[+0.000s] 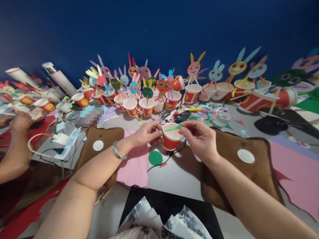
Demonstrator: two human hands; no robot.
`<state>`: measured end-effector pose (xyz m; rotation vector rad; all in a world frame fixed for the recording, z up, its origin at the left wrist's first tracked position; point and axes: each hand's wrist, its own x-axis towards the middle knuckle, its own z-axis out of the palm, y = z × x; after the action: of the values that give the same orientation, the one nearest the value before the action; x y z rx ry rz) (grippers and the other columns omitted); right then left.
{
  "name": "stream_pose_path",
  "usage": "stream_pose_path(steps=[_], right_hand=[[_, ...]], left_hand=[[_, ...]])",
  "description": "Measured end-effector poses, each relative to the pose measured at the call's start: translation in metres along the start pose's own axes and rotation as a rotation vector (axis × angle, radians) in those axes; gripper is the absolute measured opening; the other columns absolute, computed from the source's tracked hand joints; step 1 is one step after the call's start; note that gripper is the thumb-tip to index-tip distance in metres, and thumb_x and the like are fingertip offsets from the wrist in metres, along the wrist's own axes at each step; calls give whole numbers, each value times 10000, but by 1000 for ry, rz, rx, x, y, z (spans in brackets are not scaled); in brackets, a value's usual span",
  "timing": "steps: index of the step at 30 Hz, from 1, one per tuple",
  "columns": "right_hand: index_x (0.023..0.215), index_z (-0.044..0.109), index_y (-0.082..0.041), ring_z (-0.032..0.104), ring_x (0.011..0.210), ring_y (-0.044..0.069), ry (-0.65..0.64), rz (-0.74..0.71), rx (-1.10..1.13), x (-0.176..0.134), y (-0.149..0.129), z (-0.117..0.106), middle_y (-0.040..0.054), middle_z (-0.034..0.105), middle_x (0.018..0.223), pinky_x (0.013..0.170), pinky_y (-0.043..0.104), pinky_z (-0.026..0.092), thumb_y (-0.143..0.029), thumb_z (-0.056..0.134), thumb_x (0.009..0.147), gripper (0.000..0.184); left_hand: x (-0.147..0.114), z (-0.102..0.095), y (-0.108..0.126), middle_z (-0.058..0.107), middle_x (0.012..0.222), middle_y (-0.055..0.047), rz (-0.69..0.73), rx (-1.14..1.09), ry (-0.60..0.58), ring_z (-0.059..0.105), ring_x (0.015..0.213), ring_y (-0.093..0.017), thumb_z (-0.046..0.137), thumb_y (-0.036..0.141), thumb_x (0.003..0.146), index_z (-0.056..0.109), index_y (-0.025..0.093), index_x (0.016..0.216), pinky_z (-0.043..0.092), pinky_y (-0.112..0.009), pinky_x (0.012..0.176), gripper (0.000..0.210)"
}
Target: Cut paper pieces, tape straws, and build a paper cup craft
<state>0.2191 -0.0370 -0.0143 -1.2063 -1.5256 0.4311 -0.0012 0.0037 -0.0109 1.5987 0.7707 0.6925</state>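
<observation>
Between my hands a red and white paper cup [171, 141] stands upright on the grey table. My left hand [149, 133] grips the cup's left rim, thumb and fingers closed on it. Pinched in my right hand [199, 134], at the cup's right rim, is a thin green paper strip [171, 128] that lies across the cup's mouth. Just in front of the cup are a green paper disc [155, 158] and a small red piece [162, 164]. A black cable runs past the cup's base.
Several paper cups with rabbit-faced figures [193, 68] line the blue wall. Scissors, pens and scraps lie behind the cup. Brown cushioned pads [224, 186] flank my arms, with pink paper [134, 166] at left. A power strip [69, 144] and another person's arm [17, 146] are further left.
</observation>
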Motion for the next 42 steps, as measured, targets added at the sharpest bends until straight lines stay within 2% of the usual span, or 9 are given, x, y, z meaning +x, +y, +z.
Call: stream_pose_path(steps=[7,13,16,19,23,26,32,36,42], right_hand=[[882,614,-223,640,600,146,14,79,162,-5,3,6,5,697,732,577,270,514,-421,677,856,209],[897,621,-231,626,618,158,7,74,111,-3,1,3,16,689,757,582,287,511,-422,663,859,198],[879,636,-230,558,550,141,-14,34,13,-3,-4,0,-1,648,677,531,274,457,-388,652,865,160],[835,637,-226,436,476,115,-20,-30,-99,-4,-8,-1,-43,513,547,494,262,387,-359,648,860,136],[852,662,-218,443,483,115,-32,-58,-138,-4,-8,1,-45,505,535,513,264,392,-359,652,862,142],[877,680,-212,501,503,123,-29,-49,-123,-5,-6,3,-25,590,579,524,266,412,-352,655,866,142],[908,701,-204,578,545,137,-42,10,-38,-5,-2,3,4,675,664,532,267,458,-359,690,856,165],[914,693,-208,628,618,152,-83,108,162,-2,-2,3,30,716,774,554,271,513,-412,713,845,216],[867,656,-210,608,552,135,-166,257,402,2,-4,5,10,699,707,500,253,511,-462,740,826,269]], left_hand=[[-2,9,-1,612,658,20,-31,-112,19,627,563,-105,616,491,908,478,186,883,498,-203,533,336],[-3,15,4,581,726,24,3,-141,58,642,603,-94,657,436,882,461,178,839,525,-212,578,327],[-3,14,5,609,846,-7,30,-122,66,654,636,-84,669,378,875,456,171,812,537,-207,593,303],[-3,12,4,637,1082,-77,62,-152,82,679,674,-70,663,304,866,443,159,785,571,-212,633,276],[0,7,3,630,1178,-103,52,-194,99,711,698,-78,607,210,862,419,155,766,593,-221,648,218],[3,5,1,667,1086,-86,33,-197,117,700,652,-74,591,176,849,437,151,754,588,-220,616,182],[6,-3,1,657,629,-9,-143,-136,17,654,543,-100,674,228,832,518,147,770,493,-170,492,187],[6,-9,3,661,648,-21,-126,-146,-16,654,565,-99,717,261,821,551,131,757,522,-202,544,219],[5,-3,-2,635,682,-3,-112,-111,-145,638,607,-93,665,245,850,556,136,792,510,-210,584,164]])
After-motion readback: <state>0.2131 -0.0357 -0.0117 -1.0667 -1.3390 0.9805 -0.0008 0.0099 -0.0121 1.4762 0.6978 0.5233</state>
